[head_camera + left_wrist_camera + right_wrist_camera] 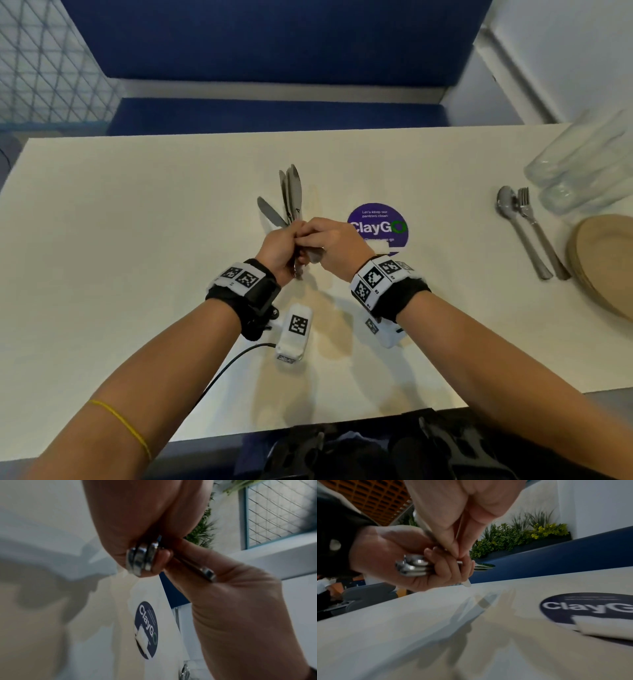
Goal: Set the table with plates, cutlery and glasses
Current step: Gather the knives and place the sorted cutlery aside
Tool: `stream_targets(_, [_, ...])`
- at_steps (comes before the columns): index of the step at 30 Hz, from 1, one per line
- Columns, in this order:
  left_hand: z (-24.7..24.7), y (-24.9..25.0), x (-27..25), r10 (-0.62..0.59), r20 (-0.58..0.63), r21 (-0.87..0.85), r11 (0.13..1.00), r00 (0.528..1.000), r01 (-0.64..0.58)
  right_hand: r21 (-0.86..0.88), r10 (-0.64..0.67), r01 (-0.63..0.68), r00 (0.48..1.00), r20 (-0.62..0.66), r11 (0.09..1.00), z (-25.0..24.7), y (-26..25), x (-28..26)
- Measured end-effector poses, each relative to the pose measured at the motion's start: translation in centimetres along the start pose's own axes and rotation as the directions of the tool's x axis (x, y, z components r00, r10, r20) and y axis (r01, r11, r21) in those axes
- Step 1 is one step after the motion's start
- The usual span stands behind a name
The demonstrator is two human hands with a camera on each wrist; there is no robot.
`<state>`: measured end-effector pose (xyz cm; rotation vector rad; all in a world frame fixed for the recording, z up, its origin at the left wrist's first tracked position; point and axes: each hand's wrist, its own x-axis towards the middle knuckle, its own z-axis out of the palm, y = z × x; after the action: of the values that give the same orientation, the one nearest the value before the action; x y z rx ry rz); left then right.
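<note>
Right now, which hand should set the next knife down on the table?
Right. The left hand grips the knife bundle by the handles, so it's occupied. The right hand already pinches one handle out of the bundle, and sits nearer the spoon and fork side.

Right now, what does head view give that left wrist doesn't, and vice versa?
Head only: the knife blades fanning up out of the left hand, plus the spoon and fork lying side by side at the right, next to the stacked plates and the glasses.

Left wrist only: the butt ends of the handles poking out of the left fist, and the right hand pinching one separate handle.

Both: the two hands meeting on the cutlery above the table, and the ClayGo sticker.
</note>
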<state>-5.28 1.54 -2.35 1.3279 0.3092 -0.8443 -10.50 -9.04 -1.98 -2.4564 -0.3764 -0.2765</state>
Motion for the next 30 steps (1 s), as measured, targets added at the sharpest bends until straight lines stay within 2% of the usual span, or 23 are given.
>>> stream_targets(2, [2.5, -0.5, 0.0, 0.058, -0.02, 0.049, 0.997, 0.998, -0.057, 0.017, 0.071, -0.072, 0.997, 0.042, 0.997, -2.1, 1.8, -1.2])
stream_targets(4, [4.6, -1.0, 0.4, 0.105, -0.047, 0.112, 0.989, 0.993, -0.1, 0.106, 0.243, -0.25, 0.967, 0.077, 0.962, -3.9, 3.2, -2.5])
stream_targets(5, [5.6, -1.2, 0.6, 0.121, -0.058, 0.153, 0.982, 0.991, -0.111, 0.16, 0.357, -0.367, 0.93, 0.089, 0.916, -4.7, 3.5, -3.1])
stream_targets(7, [7.3, -1.8, 1.3, 0.154, -0.054, 0.257, 0.957, 0.987, -0.135, 0.247, 0.566, -0.561, 0.823, 0.059, 0.79, -5.6, 4.2, -4.0])
stream_targets(9, [9.1, -2.3, 2.1, 0.187, -0.013, 0.391, 0.905, 0.982, -0.168, 0.32, 0.696, -0.675, 0.715, 0.064, 0.665, -6.4, 4.9, -4.5])
stream_targets(11, [10.8, -2.9, 2.8, 0.192, 0.027, 0.499, 0.848, 0.981, -0.179, 0.386, 0.778, -0.758, 0.611, 0.143, 0.525, -7.3, 5.6, -5.0])
stream_targets(13, [12.5, -3.4, 3.2, 0.199, 0.072, 0.573, 0.794, 0.977, -0.204, 0.394, 0.805, -0.811, 0.545, 0.235, 0.434, -8.5, 6.3, -5.5])
stream_targets(16, [15.0, -4.1, 3.4, 0.205, 0.123, 0.626, 0.743, 0.971, -0.236, 0.36, 0.807, -0.854, 0.492, 0.326, 0.375, -9.9, 8.0, -6.8])
stream_targets(20, [18.8, -4.5, 3.0, 0.177, 0.161, 0.645, 0.726, 0.971, -0.24, 0.398, 0.847, -0.863, 0.441, 0.296, 0.311, -11.9, 10.5, -9.2])
stream_targets(23, [21.9, -5.5, 3.5, 0.134, 0.097, 0.642, 0.749, 0.986, -0.165, 0.468, 0.882, -0.842, 0.41, 0.233, 0.268, -13.9, 12.8, -11.4])
stream_targets(25, [23.8, -6.5, 4.0, 0.089, 0.043, 0.631, 0.77, 0.995, -0.096, 0.453, 0.908, -0.855, 0.371, 0.196, 0.252, -15.4, 14.7, -13.1])
stream_targets(27, [26.0, -7.6, 4.7, 0.063, 0.026, 0.616, 0.785, 0.998, -0.065, 0.387, 0.925, -0.888, 0.337, 0.177, 0.25, -17.0, 16.8, -15.0])
stream_targets(30, [29.2, -9.3, 5.5, 0.045, 0.0, 0.537, 0.843, 0.999, -0.038, 0.199, 0.92, -0.935, 0.332, 0.208, 0.293, -18.5, 19.5, -17.4])
